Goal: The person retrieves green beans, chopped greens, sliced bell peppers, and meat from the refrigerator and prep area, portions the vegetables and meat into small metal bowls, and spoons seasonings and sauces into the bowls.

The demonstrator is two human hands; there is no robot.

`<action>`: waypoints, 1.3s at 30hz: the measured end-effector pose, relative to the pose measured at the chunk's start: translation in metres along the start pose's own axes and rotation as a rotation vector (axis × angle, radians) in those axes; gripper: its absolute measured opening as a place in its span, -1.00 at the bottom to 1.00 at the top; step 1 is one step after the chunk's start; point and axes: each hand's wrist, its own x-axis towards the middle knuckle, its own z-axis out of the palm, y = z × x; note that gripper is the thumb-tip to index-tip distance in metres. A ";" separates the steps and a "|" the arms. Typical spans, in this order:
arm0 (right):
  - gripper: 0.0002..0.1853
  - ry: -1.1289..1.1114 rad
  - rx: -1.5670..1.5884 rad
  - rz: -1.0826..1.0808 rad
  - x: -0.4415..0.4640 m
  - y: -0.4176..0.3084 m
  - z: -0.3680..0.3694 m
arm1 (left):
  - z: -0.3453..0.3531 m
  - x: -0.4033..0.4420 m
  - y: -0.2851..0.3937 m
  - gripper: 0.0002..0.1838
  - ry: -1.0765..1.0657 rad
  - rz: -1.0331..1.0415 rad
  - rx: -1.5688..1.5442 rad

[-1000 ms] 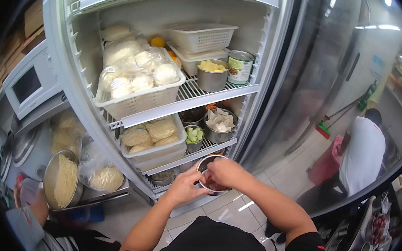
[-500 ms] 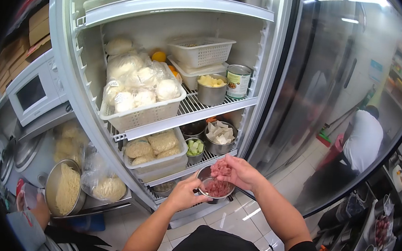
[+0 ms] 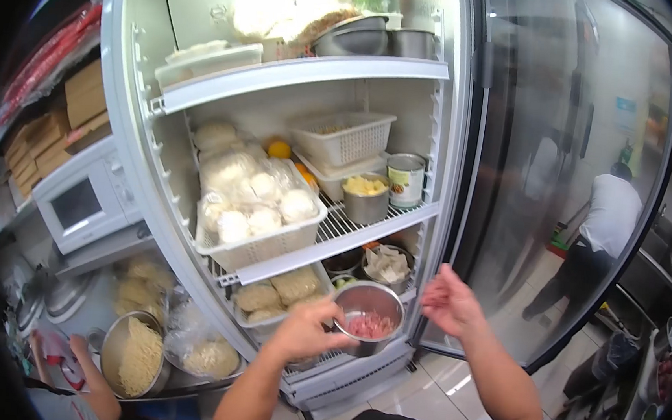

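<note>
My left hand grips the rim of a round steel bowl, thumb and fingers on its left side. Chopped raw meat lies in the bottom of the bowl. The bowl is held tilted in front of the fridge's lower shelf. Apart from it, my right hand is raised to the right beside the fridge door. Its fingers are curled and slightly blurred; whether anything is in them is hidden.
The open fridge has shelves with a basket of bagged white balls, a pot of yellow chunks and a tin. Left are a microwave, noodles and another person's hands. A person bends behind the door.
My right hand has left the bowl and moved right; the meat seen in it earlier no longer shows there. The bowl is slightly higher in view. The view has tilted up.
</note>
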 end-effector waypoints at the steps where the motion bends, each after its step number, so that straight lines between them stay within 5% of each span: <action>1: -0.75 0.010 0.039 -0.067 -0.005 -0.013 -0.008 | -0.028 0.008 0.012 -0.68 0.051 -0.013 -0.042; 6: -0.70 0.271 0.069 -0.361 -0.056 -0.050 -0.057 | -0.189 0.081 0.083 -0.78 0.438 0.282 -0.117; 7: -0.72 0.312 0.097 -0.384 -0.068 -0.053 -0.074 | -0.212 0.094 0.112 -0.74 0.567 0.173 -0.063; 11: -0.77 0.516 0.219 -0.502 -0.117 -0.055 -0.133 | -0.299 0.167 0.151 -0.32 0.747 0.152 0.133; 16: -0.78 0.560 0.310 -0.642 -0.186 -0.039 -0.228 | -0.317 0.224 0.130 -0.35 0.650 -0.104 0.374; 19: -0.74 0.612 0.372 -0.669 -0.228 -0.038 -0.274 | -0.332 0.260 0.080 -0.55 0.437 -0.161 0.555; 20: -0.73 0.688 0.366 -0.701 -0.239 -0.041 -0.278 | -0.313 0.246 0.078 -0.45 0.589 -0.014 0.509; 21: -0.72 0.703 0.370 -0.702 -0.252 -0.044 -0.288 | -0.305 0.236 0.086 -0.29 0.640 -0.084 0.658; 23: -0.77 0.769 0.414 -0.739 -0.270 -0.050 -0.309 | -0.317 0.261 0.040 -0.24 1.035 0.282 0.970; 27: -0.87 0.847 0.221 -0.752 -0.284 -0.067 -0.358 | -0.057 0.245 0.215 -0.39 0.607 0.543 0.345; 30: -0.94 0.733 0.116 -0.698 -0.296 -0.072 -0.394 | 0.103 0.246 0.305 -0.47 -0.078 0.852 0.475; 34: -0.89 0.846 0.205 -0.649 -0.335 -0.060 -0.380 | 0.301 0.287 0.365 -0.39 -0.273 1.186 0.646; 38: -0.77 0.947 0.284 -0.668 -0.406 -0.012 -0.363 | 0.458 0.344 0.432 -0.36 -0.022 1.454 0.853; 39: -0.76 1.007 0.244 -0.698 -0.426 0.006 -0.361 | 0.470 0.337 0.459 -0.36 -0.111 1.357 1.028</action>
